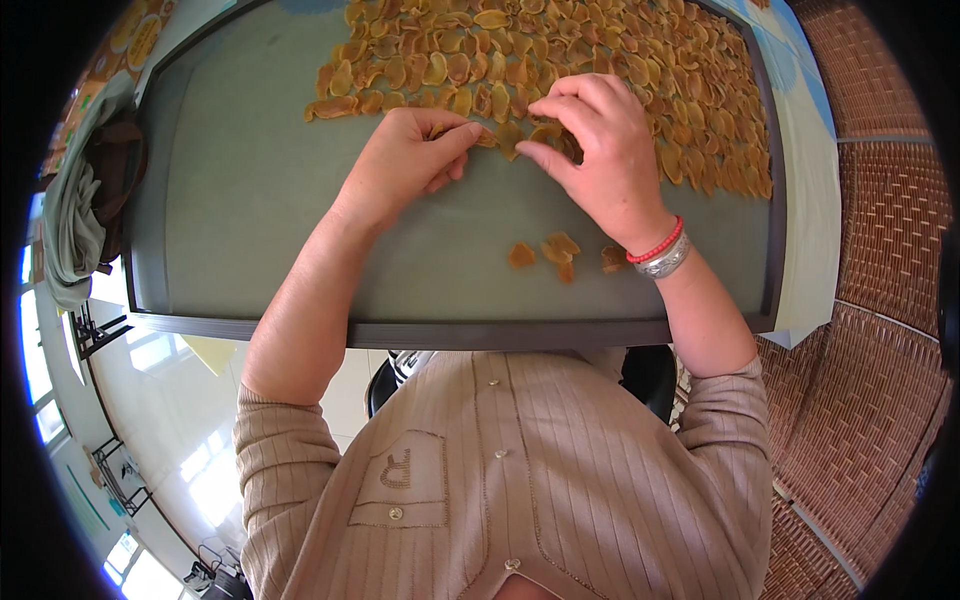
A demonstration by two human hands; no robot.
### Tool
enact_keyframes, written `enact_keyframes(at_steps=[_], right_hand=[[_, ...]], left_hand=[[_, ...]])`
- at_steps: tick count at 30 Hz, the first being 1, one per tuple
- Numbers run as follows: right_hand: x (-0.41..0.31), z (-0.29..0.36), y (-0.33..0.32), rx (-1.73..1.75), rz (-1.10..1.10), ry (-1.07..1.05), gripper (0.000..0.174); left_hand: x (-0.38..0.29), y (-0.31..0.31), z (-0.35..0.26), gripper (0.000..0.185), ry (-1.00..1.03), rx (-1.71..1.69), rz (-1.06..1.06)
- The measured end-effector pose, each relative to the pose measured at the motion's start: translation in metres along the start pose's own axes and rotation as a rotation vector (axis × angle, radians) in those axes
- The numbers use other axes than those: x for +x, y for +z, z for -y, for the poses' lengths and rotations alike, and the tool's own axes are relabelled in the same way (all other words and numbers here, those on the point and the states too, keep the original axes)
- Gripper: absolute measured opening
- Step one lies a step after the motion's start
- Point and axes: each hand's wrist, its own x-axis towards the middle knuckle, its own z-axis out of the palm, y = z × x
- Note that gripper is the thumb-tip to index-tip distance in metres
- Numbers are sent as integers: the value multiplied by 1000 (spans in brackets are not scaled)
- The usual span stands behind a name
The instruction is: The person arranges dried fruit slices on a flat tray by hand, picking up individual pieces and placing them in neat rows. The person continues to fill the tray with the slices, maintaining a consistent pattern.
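Observation:
Rows of dried, orange-brown slices (517, 71) cover the far right part of a framed mesh screen (247, 210). My left hand (416, 154) pinches a few slices (486, 138) between thumb and fingers; more of them are partly hidden in the palm. Just right of its fingertips, a single flat slice (510, 140) lies on the mesh below the nearest row. My right hand (600, 131) arches over slices at the row's right part, thumb and fingers apart, its thumb tip beside that flat slice. Nothing shows in its grip.
Several loose slices (559, 251) lie nearer my body. The screen's dark frame (510, 334) runs along the front edge. A grey-green cloth and a dark bag (82, 195) hang at the left. Woven brown panels (889, 247) stand at the right.

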Motion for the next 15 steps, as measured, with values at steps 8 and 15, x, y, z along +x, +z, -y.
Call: enact_keyframes(at_steps=[8,15], right_hand=[[4,-8,-25,193,-29,142,11],[-12,6,-75,232,256,253,7]], left_hand=[[0,-4,-2,29,-28,-69,-21],[-9,-9,-2,32,-15,-230,-12]])
